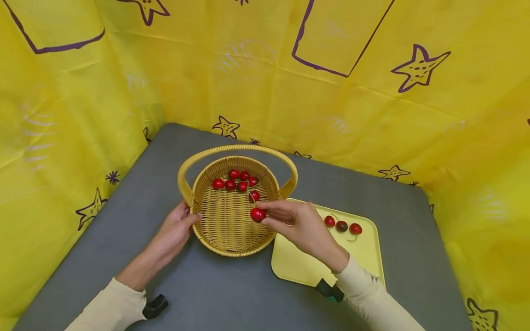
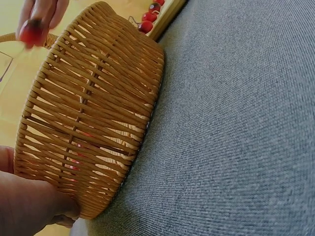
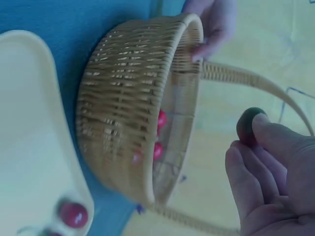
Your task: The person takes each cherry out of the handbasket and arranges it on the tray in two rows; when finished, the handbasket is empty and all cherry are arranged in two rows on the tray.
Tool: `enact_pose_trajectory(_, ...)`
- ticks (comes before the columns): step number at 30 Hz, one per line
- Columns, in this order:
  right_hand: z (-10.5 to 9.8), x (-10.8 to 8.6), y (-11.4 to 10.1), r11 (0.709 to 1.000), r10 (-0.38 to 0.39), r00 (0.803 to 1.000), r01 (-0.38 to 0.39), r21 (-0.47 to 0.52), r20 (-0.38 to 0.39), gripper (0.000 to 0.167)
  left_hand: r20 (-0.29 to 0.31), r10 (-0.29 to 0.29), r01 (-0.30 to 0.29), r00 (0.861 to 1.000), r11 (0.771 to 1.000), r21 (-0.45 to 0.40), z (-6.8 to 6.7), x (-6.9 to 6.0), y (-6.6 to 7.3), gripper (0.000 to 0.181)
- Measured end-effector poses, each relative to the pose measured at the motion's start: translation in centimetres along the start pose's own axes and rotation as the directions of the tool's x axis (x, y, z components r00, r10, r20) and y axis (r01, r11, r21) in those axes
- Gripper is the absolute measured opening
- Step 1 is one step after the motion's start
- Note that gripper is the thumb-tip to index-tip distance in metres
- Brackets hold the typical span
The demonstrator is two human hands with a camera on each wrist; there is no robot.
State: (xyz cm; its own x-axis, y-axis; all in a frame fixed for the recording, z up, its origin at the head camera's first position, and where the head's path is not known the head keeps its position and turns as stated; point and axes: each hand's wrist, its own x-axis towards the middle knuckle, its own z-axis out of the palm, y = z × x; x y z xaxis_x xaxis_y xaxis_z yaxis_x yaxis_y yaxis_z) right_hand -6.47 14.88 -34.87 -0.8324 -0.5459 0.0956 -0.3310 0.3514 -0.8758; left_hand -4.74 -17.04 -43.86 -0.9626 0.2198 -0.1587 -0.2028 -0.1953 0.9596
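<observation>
Seven cherries (image 1: 230, 185) lie in the wicker basket (image 1: 221, 223); the right hand (image 1: 304, 225) pinches another cherry (image 1: 258, 214) above it, not yet released. The left hand (image 1: 175, 230) grips the basket. At least three remain on the tray (image 1: 290, 262).

The basket (image 1: 223, 220) is golden tan in a close woven pattern, turning orange-brown in the left wrist view. The held cherry (image 1: 258, 214) shines bright red (though it looks almost black in the right wrist view), and the other cherries (image 1: 242, 186) run from bright to deep red. The tray (image 1: 294, 269) is plain pale yellow. The table (image 1: 227, 294) is grey, finely textured in the left wrist view and strongly blue in the right wrist view. The cloth (image 1: 265, 92) is vivid yellow, printed with dark purple outlines and dotted stars (image 1: 420, 69). The sleeves (image 1: 109, 308) are cream; the straps (image 1: 155, 306) are black.
</observation>
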Motion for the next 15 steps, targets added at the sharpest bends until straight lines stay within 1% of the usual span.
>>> enact_pose_trajectory(5, -2.2, -3.3, 0.1, 0.998, 0.039, 0.996, -0.035, 0.045, -0.081, 0.039, -0.001, 0.008, -0.008, 1.000, 1.000, -0.003, -0.1, -0.1, 0.2, 0.068)
enact_pose_trajectory(7, -3.4, -4.7, 0.5, 0.997, 0.045, 0.991, -0.036, 0.068, -0.128, 0.039, 0.005, 0.010, -0.010, 1.000, 1.000, -0.001, -0.1, -0.1, 0.2, 0.068)
enact_pose_trajectory(9, -4.7, -6.1, 1.0, 0.997, 0.041, 0.982, -0.029, 0.067, -0.185, 0.041, 0.012, 0.013, -0.013, 1.000, 1.000, 0.000, -0.1, -0.1, 0.1, 0.069)
enact_pose_trajectory(11, -6.3, -7.5, 1.6, 0.999, 0.035, 0.970, -0.027, 0.035, -0.242, 0.043, 0.017, 0.014, -0.014, 1.000, 1.000, 0.002, -0.1, -0.1, 0.1, 0.070)
enact_pose_trajectory(12, -7.1, -8.2, 1.9, 0.999, 0.042, 0.960, -0.040, 0.010, -0.276, 0.044, 0.018, 0.013, -0.013, 1.000, 1.000, 0.001, -0.1, -0.1, 0.1, 0.071)
enact_pose_trajectory(15, -9.6, -10.4, 3.2, 0.989, 0.080, 0.923, -0.121, -0.086, -0.376, 0.043, 0.022, 0.009, -0.009, 1.000, 1.000, 0.000, -0.1, -0.1, 0.1, 0.071)
